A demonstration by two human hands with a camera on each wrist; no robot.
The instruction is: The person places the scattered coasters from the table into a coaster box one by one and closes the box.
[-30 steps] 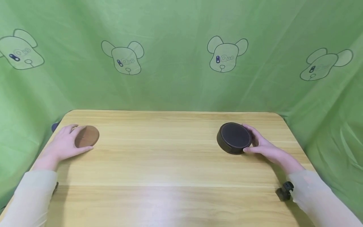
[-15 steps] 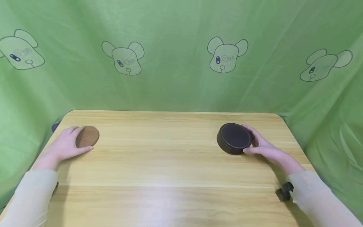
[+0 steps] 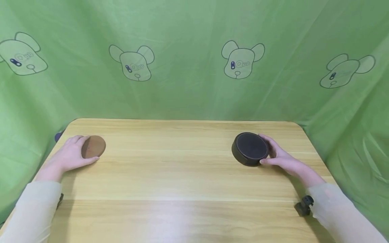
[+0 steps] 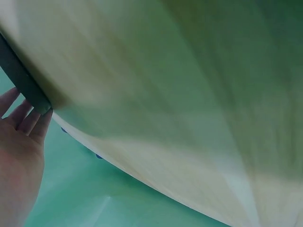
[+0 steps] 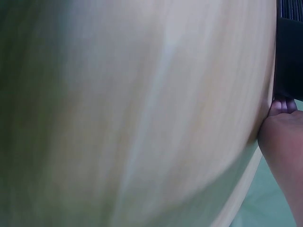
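Note:
In the head view my left hand (image 3: 69,155) lies at the table's left side, thumb and fingers spread round the rim of a flat, round brown disc (image 3: 95,147). A small dark dot marks its top. The left wrist view shows the fingertips (image 4: 37,122) at the disc's dark edge (image 4: 21,78). My right hand (image 3: 279,155) grips the right side of a low, round black case (image 3: 251,146) with stitching round its top. Thin upright ridges show in a gap of the case's side (image 5: 289,52) in the right wrist view.
Both things are on a pale wood-grain table (image 3: 170,175) with rounded far corners. Behind it and at the sides hangs a green curtain (image 3: 188,91) printed with bear heads. A dark blue knob (image 3: 58,136) shows past the left edge. A small black device (image 3: 304,206) sits by the right sleeve.
The left fingers have drawn back slightly on the brown disc, baring a little more of its top. The right hand keeps the same hold on the black case.

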